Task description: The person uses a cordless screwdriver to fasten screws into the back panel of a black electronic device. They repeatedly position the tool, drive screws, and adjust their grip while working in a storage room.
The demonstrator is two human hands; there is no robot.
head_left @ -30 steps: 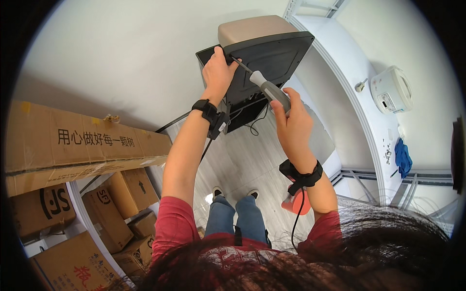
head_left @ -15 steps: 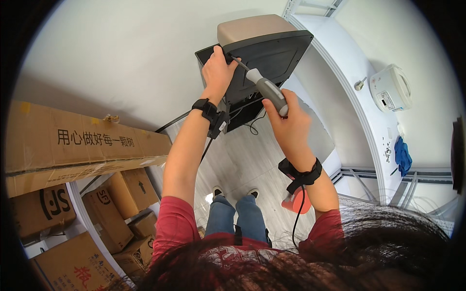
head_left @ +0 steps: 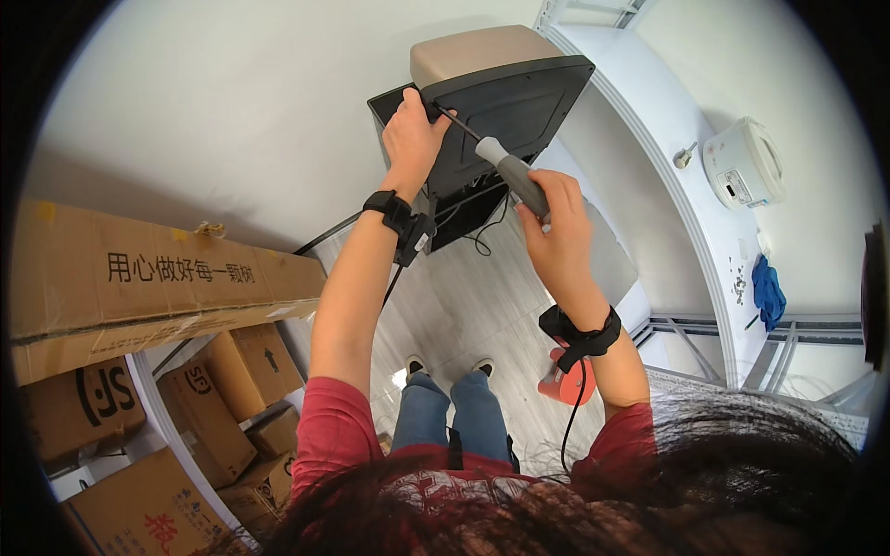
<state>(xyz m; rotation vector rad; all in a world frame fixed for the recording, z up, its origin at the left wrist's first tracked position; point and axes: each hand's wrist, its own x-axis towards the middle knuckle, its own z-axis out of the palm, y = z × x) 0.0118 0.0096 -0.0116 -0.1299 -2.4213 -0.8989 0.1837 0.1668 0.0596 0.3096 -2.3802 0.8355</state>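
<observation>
A beige-topped appliance [head_left: 487, 56] with a flat black underside is tipped up ahead of me, by the wall. My left hand [head_left: 413, 139] grips its near left corner, the thumb close to the tip of the screwdriver. The grey-handled screwdriver [head_left: 508, 167] slants down to the right from that corner, its thin shaft meeting the black underside near the edge. Around the end of its handle are the fingers and thumb of my right hand [head_left: 561, 232]. Whatever the tip touches is too small to make out.
A black stand [head_left: 473, 222] is under the appliance, with a dark cable [head_left: 482, 243] trailing beside it. Long cardboard boxes [head_left: 167, 278] fill shelves at left. On the white shelf [head_left: 663, 120] at right are a rice cooker [head_left: 742, 167] and a blue cloth [head_left: 768, 292]. A red object [head_left: 561, 385] is below my right wrist.
My right hand has shifted slightly on the screwdriver's handle, its fingers now more extended along the end. My left hand keeps its place at the appliance's corner.
</observation>
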